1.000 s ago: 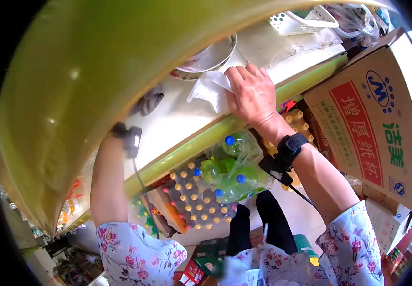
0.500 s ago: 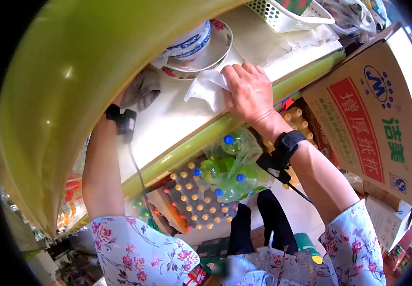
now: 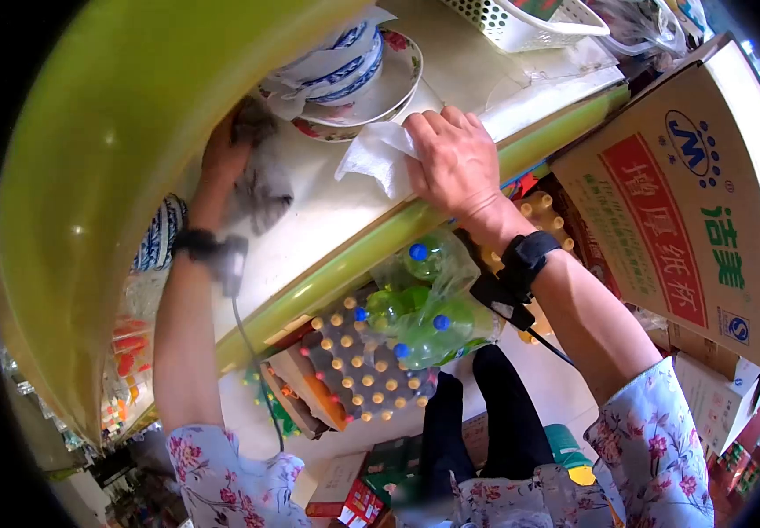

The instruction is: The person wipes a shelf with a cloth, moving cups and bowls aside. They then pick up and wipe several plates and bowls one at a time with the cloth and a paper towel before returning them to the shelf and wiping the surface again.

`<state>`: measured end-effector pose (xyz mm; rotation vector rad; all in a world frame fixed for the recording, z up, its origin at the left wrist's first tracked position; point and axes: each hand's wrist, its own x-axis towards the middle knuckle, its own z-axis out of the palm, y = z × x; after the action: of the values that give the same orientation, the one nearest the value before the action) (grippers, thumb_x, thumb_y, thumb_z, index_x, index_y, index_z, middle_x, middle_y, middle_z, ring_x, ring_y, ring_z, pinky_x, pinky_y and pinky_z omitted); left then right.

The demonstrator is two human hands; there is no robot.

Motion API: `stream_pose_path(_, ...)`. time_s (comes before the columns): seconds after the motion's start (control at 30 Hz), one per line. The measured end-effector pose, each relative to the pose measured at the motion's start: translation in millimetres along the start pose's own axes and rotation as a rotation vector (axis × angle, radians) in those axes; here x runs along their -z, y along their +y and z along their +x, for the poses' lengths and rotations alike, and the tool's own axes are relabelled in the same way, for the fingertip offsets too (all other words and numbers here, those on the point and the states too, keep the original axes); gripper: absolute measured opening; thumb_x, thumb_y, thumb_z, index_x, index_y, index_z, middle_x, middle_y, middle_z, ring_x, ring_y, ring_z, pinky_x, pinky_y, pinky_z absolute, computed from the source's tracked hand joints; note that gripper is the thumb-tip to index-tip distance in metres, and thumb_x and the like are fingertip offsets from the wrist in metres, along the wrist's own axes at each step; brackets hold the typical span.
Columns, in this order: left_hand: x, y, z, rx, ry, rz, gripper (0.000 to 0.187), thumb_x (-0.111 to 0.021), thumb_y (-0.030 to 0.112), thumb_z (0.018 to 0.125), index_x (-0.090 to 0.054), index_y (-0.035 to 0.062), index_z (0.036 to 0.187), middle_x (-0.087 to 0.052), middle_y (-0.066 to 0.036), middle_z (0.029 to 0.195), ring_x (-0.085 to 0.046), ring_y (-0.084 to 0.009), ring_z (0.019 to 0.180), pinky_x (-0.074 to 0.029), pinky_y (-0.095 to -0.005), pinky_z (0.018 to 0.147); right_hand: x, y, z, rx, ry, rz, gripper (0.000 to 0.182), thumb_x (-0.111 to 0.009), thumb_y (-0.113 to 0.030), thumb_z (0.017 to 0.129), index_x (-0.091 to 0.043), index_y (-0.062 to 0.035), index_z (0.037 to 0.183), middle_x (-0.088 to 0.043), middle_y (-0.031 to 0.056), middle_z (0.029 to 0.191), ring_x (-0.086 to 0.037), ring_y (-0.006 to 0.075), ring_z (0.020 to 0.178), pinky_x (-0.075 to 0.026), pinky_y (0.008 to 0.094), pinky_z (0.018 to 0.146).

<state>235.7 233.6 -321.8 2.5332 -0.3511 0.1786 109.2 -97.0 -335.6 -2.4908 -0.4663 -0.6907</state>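
Observation:
My left hand (image 3: 224, 157), partly behind the green shelf edge, is closed on a grey cloth (image 3: 267, 180) that lies against the white shelf and is blurred by motion. My right hand (image 3: 455, 163) rests at the shelf's front edge, its fingers closed around a piece of white tissue (image 3: 373, 157). Between and behind the hands stands a stack of blue-and-white bowls (image 3: 345, 75) with paper between them. These bowls sit on floral plates (image 3: 405, 57).
A green shelf edge (image 3: 134, 114) hangs close above on the left. A white perforated basket (image 3: 529, 33) is at the back. On the right stands a large cardboard box (image 3: 670, 211). Below are green bottles (image 3: 433, 334) and packs of yellow-capped bottles (image 3: 358, 365).
My left hand has come out from behind the green edge, and the grey cloth has shifted and spread downward. My right hand stays nearly still with the tissue.

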Motion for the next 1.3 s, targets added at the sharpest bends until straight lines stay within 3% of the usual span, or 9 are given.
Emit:
stream_pose_path(0.27, -1.9, -13.2, 57.2, 0.064, -0.159, -0.038, 0.037, -0.046, 0.008, 0.087, -0.059, 0.0013, 0.121, -0.065, -0.013, 0.114, -0.059, -0.0251, 0.109, -0.044, -0.0349, 0.097, -1.3, 0.0, 0.1, 0.002, 0.009, -0.015, 0.023, -0.063, -0.015, 0.070, -0.055, -0.0073, 0.090, -0.059, 0.0086, 0.083, -0.056, 0.0288, 0.083, -0.044, 0.0389, 0.075)
stream_pose_path(0.37, -4.3, -38.4, 59.0, -0.165, -0.086, 0.106, 0.037, -0.047, 0.011, 0.088, -0.059, 0.0015, 0.122, -0.065, -0.016, 0.116, -0.058, -0.0293, 0.113, -0.042, -0.0375, 0.098, -0.7, -1.4, 0.9, -0.006, 0.013, -0.016, 0.023, -0.062, -0.015, 0.070, -0.056, -0.0070, 0.091, -0.060, 0.0098, 0.082, -0.056, 0.0301, 0.083, -0.044, 0.0399, 0.075)
stream_pose_path(0.47, -1.3, -32.9, 57.2, -0.095, -0.166, 0.126, 0.040, -0.047, 0.022, 0.095, -0.053, 0.0045, 0.130, -0.059, -0.017, 0.128, -0.054, -0.0299, 0.119, -0.039, -0.0353, 0.102, 2.3, -2.9, 2.9, 0.007, 0.002, -0.032, 0.023, -0.061, -0.015, 0.071, -0.056, -0.0068, 0.091, -0.061, 0.0107, 0.083, -0.056, 0.0312, 0.083, -0.045, 0.0411, 0.075)
stream_pose_path(0.6, -24.5, -34.2, 31.7, -0.055, 0.087, 0.307, 0.038, -0.048, 0.014, 0.092, -0.056, 0.0068, 0.128, -0.059, -0.017, 0.127, -0.056, -0.0296, 0.116, -0.041, -0.0360, 0.100, -0.6, -3.7, 1.7, 0.001, 0.011, -0.060, 0.023, -0.062, -0.016, 0.071, -0.056, -0.0069, 0.091, -0.061, 0.0105, 0.083, -0.057, 0.0311, 0.083, -0.045, 0.0413, 0.076)
stream_pose_path(0.8, -26.0, 45.6, -60.1, 0.024, -0.004, 0.147, 0.039, -0.048, 0.004, 0.083, -0.064, 0.0077, 0.119, -0.065, -0.015, 0.119, -0.062, -0.0290, 0.108, -0.047, -0.0363, 0.095, -0.9, -4.8, 1.7, -0.029, 0.014, -0.050, 0.020, -0.062, -0.017, 0.073, -0.057, -0.0081, 0.090, -0.062, 0.0097, 0.082, -0.057, 0.0312, 0.083, -0.046, 0.0419, 0.077)
stream_pose_path(0.9, -34.0, 90.7, -87.8, -0.186, -0.055, 0.012, 0.032, -0.045, 0.007, 0.086, -0.068, 0.0072, 0.108, -0.066, -0.012, 0.114, -0.062, -0.0270, 0.106, -0.047, -0.0324, 0.094, -1.9, -4.2, 0.6, -0.011, 0.022, -0.040, 0.021, -0.062, -0.016, 0.074, -0.056, -0.0065, 0.092, -0.061, 0.0105, 0.084, -0.056, 0.0316, 0.084, -0.044, 0.0418, 0.077)
stream_pose_path(0.93, -35.1, 100.7, -91.4, -0.139, -0.172, -0.120, 0.041, -0.044, -0.002, 0.076, -0.068, 0.0077, 0.108, -0.064, -0.013, 0.113, -0.058, -0.0302, 0.110, -0.045, -0.0365, 0.099, -1.1, -4.2, 0.9, -0.007, 0.018, -0.041, 0.023, -0.062, -0.016, 0.074, -0.056, -0.0057, 0.093, -0.060, 0.0110, 0.084, -0.055, 0.0317, 0.085, -0.044, 0.0418, 0.077)
stream_pose_path(1.1, -24.0, 141.3, -111.0, -0.206, -0.261, -0.170, 0.040, -0.046, -0.002, 0.076, -0.067, 0.0089, 0.108, -0.065, -0.014, 0.108, -0.058, -0.0312, 0.106, -0.047, -0.0385, 0.093, -4.0, -4.6, 2.5, 0.005, 0.023, -0.077, 0.017, -0.060, -0.015, 0.073, -0.055, -0.0083, 0.087, -0.062, 0.0102, 0.082, -0.057, 0.0314, 0.083, -0.044, 0.0419, 0.075)
stream_pose_path(1.3, 47.7, 141.7, -152.7, -0.145, 0.424, 0.217, 0.041, -0.053, 0.003, 0.076, -0.062, 0.0035, 0.116, -0.060, -0.019, 0.108, -0.056, -0.0366, 0.103, -0.044, -0.0434, 0.093, -4.2, -1.3, 0.8, 0.000, -0.019, -0.090, 0.021, -0.059, -0.017, 0.075, -0.056, -0.0057, 0.092, -0.060, 0.0114, 0.084, -0.055, 0.0321, 0.085, -0.044, 0.0426, 0.077)
